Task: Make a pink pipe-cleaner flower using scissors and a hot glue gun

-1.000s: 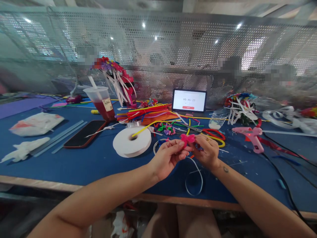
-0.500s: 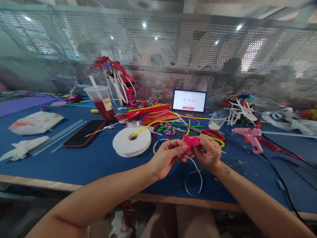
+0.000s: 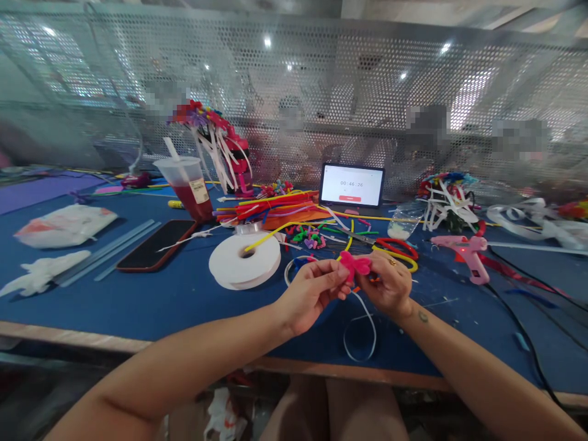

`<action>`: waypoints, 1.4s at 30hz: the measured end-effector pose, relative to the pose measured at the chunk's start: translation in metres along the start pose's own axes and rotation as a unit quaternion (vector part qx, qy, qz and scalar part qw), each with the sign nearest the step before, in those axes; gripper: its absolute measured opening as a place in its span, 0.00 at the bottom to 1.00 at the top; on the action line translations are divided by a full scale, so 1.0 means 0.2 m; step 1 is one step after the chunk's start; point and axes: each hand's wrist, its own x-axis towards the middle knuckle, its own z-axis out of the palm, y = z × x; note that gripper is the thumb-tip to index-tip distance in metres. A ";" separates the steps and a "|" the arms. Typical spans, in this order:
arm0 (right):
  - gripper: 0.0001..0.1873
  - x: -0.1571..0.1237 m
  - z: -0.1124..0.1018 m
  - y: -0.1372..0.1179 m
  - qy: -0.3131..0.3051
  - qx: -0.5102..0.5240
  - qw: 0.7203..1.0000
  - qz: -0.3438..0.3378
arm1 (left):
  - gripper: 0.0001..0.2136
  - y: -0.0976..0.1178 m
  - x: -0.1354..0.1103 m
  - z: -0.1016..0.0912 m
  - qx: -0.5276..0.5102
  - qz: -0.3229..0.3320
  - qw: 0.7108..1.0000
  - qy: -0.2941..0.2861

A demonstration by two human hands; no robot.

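Observation:
A small bow of pink pipe cleaner (image 3: 354, 264) is pinched between both my hands, just above the blue table (image 3: 151, 300). My left hand (image 3: 313, 296) holds its left side with the thumb and fingers. My right hand (image 3: 386, 285), which wears a ring, grips its right side, and the fingers hide the bow's middle. A thin white ribbon loop (image 3: 361, 331) lies on the table below my hands, and its upper end disappears behind them. A blue-and-white hoop (image 3: 294, 271) lies just beyond my left hand.
A white ribbon roll (image 3: 245, 260), a pink glue gun (image 3: 463, 254), a phone (image 3: 156, 245), a plastic cup (image 3: 187, 190) and a tablet timer (image 3: 351, 185) stand about, with bundled pipe cleaners (image 3: 271, 208). A perforated metal screen (image 3: 294, 79) rises behind the table. Blurred people sit beyond it.
The bow and both hands have shifted slightly right and down. The bow now sits more level between my fingers, and the timer has gained one second.

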 end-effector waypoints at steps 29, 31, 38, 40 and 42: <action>0.04 -0.01 0.00 -0.01 0.001 0.034 0.999 0.020 | 0.10 -0.02 -0.02 0.01 -0.034 -0.005 0.999 -0.016; 0.04 -0.02 0.01 -0.01 0.002 0.033 0.999 0.021 | 0.10 -0.02 -0.02 0.01 -0.036 -0.002 0.999 -0.021; 0.05 -0.01 0.00 -0.02 0.006 0.030 1.000 -0.001 | 0.09 -0.01 -0.03 0.02 -0.043 -0.006 0.999 -0.024; 0.05 0.00 0.00 -0.02 0.007 0.030 1.000 -0.004 | 0.09 -0.01 -0.03 0.02 -0.047 -0.007 0.999 -0.023; 0.05 0.00 0.00 -0.03 0.008 0.031 0.999 -0.004 | 0.09 -0.02 -0.03 0.03 -0.051 -0.007 0.998 -0.022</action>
